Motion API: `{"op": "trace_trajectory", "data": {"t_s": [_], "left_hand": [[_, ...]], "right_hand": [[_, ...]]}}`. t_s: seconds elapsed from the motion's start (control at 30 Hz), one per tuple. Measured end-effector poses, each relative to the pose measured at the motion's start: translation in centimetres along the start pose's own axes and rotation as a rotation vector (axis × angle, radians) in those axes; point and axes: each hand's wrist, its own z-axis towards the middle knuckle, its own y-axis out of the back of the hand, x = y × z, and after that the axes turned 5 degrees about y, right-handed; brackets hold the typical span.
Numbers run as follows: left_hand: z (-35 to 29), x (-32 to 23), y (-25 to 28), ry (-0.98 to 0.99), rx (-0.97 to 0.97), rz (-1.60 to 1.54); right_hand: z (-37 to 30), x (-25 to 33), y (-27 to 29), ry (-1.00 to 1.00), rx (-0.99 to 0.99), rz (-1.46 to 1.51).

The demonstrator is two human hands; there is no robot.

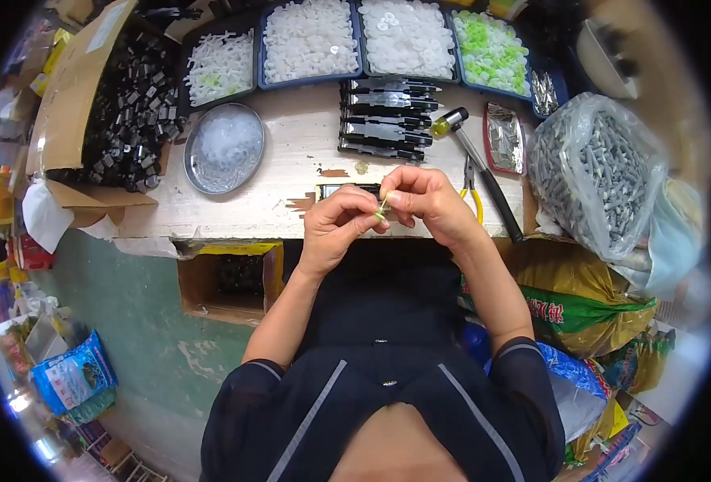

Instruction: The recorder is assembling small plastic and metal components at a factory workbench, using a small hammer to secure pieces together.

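Near the bench's front edge my two hands meet. My left hand [333, 229] pinches a small green plastic piece [380, 215] between thumb and fingertips. Just above it my right hand [431, 205] is closed on a thin, pale, pin-like piece [383, 204], which touches or nearly touches the green one. Both parts are tiny, and the fingers hide much of them. Behind my hands a dark part with a light edge [346, 191] lies on the bench, partly covered. Farther back sits a stack of black and silver assemblies [387, 120].
Trays of white plastic parts [311, 40] and green-and-white parts [492, 52] line the back. A round metal dish [199, 173] stands left, beside a box of black parts [134, 112]. At right lie a hammer [484, 161], pliers [471, 189] and a bag of grey parts [604, 177].
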Motion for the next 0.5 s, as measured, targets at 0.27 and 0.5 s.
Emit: {"op": "trace_trajectory", "data": {"t_s": [0.27,0.5], "left_hand": [[0.7,-0.1,0.2,-0.021,-0.03,0.101],[1.0,0.1,0.1,-0.11,-0.094,0.329]], "right_hand": [[-0.4,-0.7,-0.3,0.073,-0.054,-0.089],[-0.2,-1.1,-1.1,0.443,-0.197,-0.537]]}}
